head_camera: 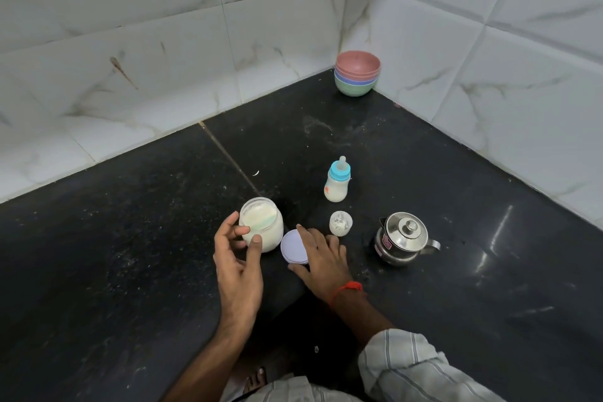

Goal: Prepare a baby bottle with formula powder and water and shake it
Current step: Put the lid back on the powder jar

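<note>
An open clear jar of pale formula powder (pixel 262 226) stands on the black counter (pixel 130 254). My left hand (pixel 238 258) is loosely cupped at the jar's near side, thumb and a fingertip against its wall. The jar's pale lilac lid (pixel 292 246) lies flat just right of the jar, and my right hand (pixel 321 258) rests over its right edge with fingers spread. A small baby bottle (pixel 337 181) with a blue collar and teat stands farther back, milky liquid in its bottom. Its clear cap (pixel 340 223) stands upside-up in front of it.
A steel kettle with lid (pixel 402 238) sits to the right of the cap. Stacked pink, blue and green bowls (pixel 357 77) stand in the far corner against the tiled walls. Powder specks dot the counter. The counter's front edge runs beneath my forearms.
</note>
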Demonstrator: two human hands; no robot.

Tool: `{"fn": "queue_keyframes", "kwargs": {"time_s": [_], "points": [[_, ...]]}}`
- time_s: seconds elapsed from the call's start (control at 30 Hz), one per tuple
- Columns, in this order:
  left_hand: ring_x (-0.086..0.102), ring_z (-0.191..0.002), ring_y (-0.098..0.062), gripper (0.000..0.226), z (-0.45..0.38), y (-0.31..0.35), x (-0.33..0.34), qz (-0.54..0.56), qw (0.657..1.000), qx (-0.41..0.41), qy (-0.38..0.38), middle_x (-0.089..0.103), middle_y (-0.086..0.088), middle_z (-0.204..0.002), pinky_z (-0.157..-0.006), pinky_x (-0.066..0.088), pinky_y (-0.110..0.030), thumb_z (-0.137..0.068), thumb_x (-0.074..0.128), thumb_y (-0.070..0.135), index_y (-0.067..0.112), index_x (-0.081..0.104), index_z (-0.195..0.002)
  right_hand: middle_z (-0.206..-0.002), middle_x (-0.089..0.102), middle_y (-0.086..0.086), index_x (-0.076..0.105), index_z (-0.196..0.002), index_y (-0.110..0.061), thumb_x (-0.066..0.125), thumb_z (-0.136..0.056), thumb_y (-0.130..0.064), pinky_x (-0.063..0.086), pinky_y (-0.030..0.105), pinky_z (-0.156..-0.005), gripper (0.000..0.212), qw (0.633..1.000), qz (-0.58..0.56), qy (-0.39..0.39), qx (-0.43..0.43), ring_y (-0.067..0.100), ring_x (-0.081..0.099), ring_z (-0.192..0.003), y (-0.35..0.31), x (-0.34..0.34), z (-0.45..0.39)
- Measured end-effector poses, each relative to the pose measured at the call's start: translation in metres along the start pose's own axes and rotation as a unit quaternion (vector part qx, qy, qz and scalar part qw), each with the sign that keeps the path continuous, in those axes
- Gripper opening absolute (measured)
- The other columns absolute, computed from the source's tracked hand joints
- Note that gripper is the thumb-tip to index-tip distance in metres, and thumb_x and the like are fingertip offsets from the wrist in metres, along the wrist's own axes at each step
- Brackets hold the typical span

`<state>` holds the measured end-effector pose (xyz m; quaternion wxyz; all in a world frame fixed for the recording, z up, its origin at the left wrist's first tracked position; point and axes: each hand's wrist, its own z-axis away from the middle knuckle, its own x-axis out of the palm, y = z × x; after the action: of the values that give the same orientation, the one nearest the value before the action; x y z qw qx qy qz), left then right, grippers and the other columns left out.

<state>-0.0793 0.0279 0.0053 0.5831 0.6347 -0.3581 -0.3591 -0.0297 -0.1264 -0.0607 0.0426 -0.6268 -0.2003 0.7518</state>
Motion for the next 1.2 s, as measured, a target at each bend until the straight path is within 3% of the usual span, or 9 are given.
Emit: {"fn": "queue_keyframes", "kwargs": {"time_s": [0.13, 0.27, 0.43, 0.6, 0.8, 0.9, 0.97, 1.07, 1.2], "points": [[0.051, -0.115, -0.023, 0.061, -0.004, -0.007, -0.008, -0.061, 0.998, -0.020, -0.001, 0.057, 0.008, -0.122, -0.095, 0.044, -0.029, -0.094, 0.068, 0.015, 0.042, 0.041, -0.142, -0.155, 0.032, 0.000, 0.012, -0.161, -0.036, 0.064, -0.089, -0.041, 0.032, 0.042, -0.109, 0.089, 0.997, -0.082, 0.003, 0.001, 0.027, 0.035, -0.134, 0.003, -0.003, 0.009], [0.036, -0.132, -0.020, 0.097, -0.014, -0.020, -0.013, -0.177, 0.980, -0.078, -0.041, 0.041, 0.007, -0.147, -0.115, 0.030, -0.054, -0.079, 0.084, 0.021, 0.040, 0.021, -0.152, -0.141, 0.031, -0.003, 0.017, -0.156, -0.047, 0.070, -0.078, -0.029, 0.034, 0.032, -0.105, 0.096, 0.965, -0.259, 0.038, 0.003, 0.019, 0.037, -0.127, 0.003, -0.016, 0.027], [0.015, -0.151, -0.030, 0.121, -0.026, -0.022, -0.001, -0.221, 0.967, -0.083, -0.099, 0.021, -0.006, -0.163, -0.121, 0.010, -0.054, -0.070, 0.091, 0.035, 0.039, 0.006, -0.156, -0.138, 0.036, -0.009, 0.039, -0.137, -0.049, 0.076, -0.076, -0.025, 0.053, 0.032, -0.101, 0.075, 0.921, -0.378, 0.091, -0.003, 0.011, 0.050, -0.125, -0.001, -0.034, 0.040], [0.027, -0.146, -0.030, 0.117, -0.043, -0.030, 0.010, -0.237, 0.964, -0.071, -0.095, 0.032, -0.006, -0.158, -0.120, 0.016, -0.054, -0.066, 0.093, 0.039, 0.044, 0.013, -0.152, -0.117, 0.054, -0.007, 0.043, -0.109, -0.035, 0.081, -0.076, -0.023, 0.054, 0.032, -0.094, 0.052, 0.877, -0.463, 0.122, 0.047, 0.014, 0.058, -0.110, 0.000, -0.051, 0.048], [0.056, -0.124, -0.012, 0.092, -0.050, -0.035, 0.006, -0.198, 0.977, -0.018, -0.081, 0.059, 0.016, -0.131, -0.110, 0.045, -0.048, -0.057, 0.097, 0.038, 0.040, 0.044, -0.132, -0.118, 0.068, -0.010, 0.050, -0.086, -0.030, 0.084, -0.069, -0.050, 0.058, 0.041, -0.091, 0.044, 0.841, -0.513, 0.142, 0.098, 0.011, 0.063, -0.115, 0.007, -0.060, 0.060], [0.056, -0.121, -0.009, 0.091, -0.036, -0.026, 0.008, -0.170, 0.980, 0.010, -0.097, 0.056, 0.013, -0.131, -0.106, 0.050, -0.040, -0.056, 0.097, 0.037, 0.037, 0.046, -0.132, -0.120, 0.067, -0.012, 0.053, -0.090, -0.028, 0.086, -0.071, -0.052, 0.058, 0.050, -0.093, 0.045, 0.832, -0.524, 0.150, 0.104, 0.011, 0.062, -0.118, 0.005, -0.067, 0.062], [0.054, -0.122, -0.006, 0.094, -0.026, -0.018, 0.011, -0.157, 0.979, 0.047, -0.125, 0.051, 0.010, -0.133, -0.103, 0.050, -0.033, -0.056, 0.098, 0.035, 0.034, 0.045, -0.133, -0.127, 0.063, -0.013, 0.057, -0.106, -0.031, 0.086, -0.074, -0.050, 0.056, 0.048, -0.098, 0.047, 0.840, -0.511, 0.164, 0.076, 0.010, 0.059, -0.123, -0.001, -0.078, 0.063], [0.053, -0.122, -0.001, 0.090, -0.011, 0.000, 0.018, -0.140, 0.969, 0.093, -0.182, 0.046, 0.012, -0.133, -0.091, 0.050, -0.012, -0.058, 0.097, 0.036, 0.041, 0.044, -0.131, -0.136, 0.057, -0.021, 0.053, -0.133, -0.036, 0.085, -0.082, -0.035, 0.051, 0.035, -0.104, 0.060, 0.864, -0.475, 0.165, -0.014, 0.011, 0.053, -0.132, -0.013, -0.102, 0.066], [0.053, -0.128, -0.012, 0.092, 0.002, 0.020, 0.025, -0.116, 0.958, 0.158, -0.211, 0.045, 0.006, -0.137, -0.095, 0.051, -0.017, -0.062, 0.095, 0.027, 0.029, 0.045, -0.139, -0.146, 0.054, -0.018, 0.053, -0.142, -0.029, 0.082, -0.086, -0.026, 0.041, 0.019, -0.111, 0.063, 0.891, -0.403, 0.185, -0.100, 0.006, 0.045, -0.142, -0.022, -0.133, 0.068]]}}
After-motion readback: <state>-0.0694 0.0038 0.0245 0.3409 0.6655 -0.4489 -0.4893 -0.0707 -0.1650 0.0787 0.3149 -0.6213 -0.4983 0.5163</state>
